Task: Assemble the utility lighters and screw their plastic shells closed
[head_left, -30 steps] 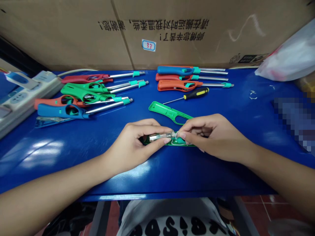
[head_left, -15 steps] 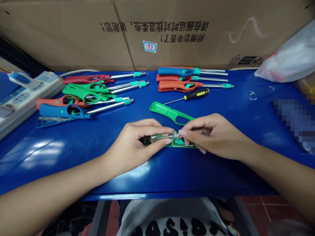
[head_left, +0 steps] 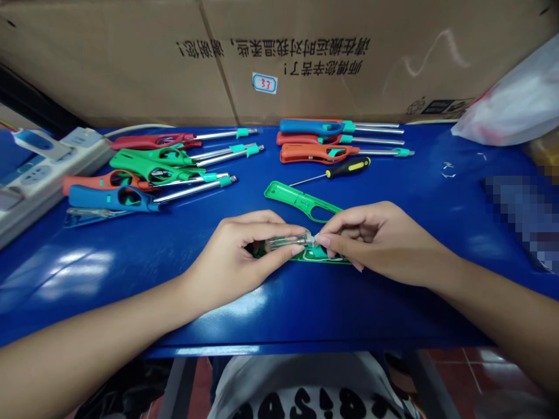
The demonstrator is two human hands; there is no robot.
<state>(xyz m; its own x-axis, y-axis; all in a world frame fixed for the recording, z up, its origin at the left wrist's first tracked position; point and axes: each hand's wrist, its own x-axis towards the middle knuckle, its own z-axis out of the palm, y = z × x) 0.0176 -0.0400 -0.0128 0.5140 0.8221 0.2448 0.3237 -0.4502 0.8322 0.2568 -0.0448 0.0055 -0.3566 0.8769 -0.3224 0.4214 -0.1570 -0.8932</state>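
My left hand (head_left: 236, 256) pinches a clear gas tube (head_left: 286, 241) between thumb and forefinger, just above a green lighter shell half (head_left: 321, 255) lying on the blue table (head_left: 131, 262). My right hand (head_left: 375, 241) pinches the small metal valve end of the same tube with closed fingertips and rests over the shell. A second green shell half (head_left: 301, 201) lies just behind both hands. A black and yellow screwdriver (head_left: 345, 168) lies beyond it.
Several long-nosed lighters lie in a pile at the back left (head_left: 148, 169) and three in a row at the back centre (head_left: 332, 139). A white power strip (head_left: 39, 169) sits at far left, cardboard boxes (head_left: 305, 52) behind, a plastic bag (head_left: 515, 105) at right.
Barely anything differs: both hands stay pinched on the tube over the green shell, with only slight finger shifts.
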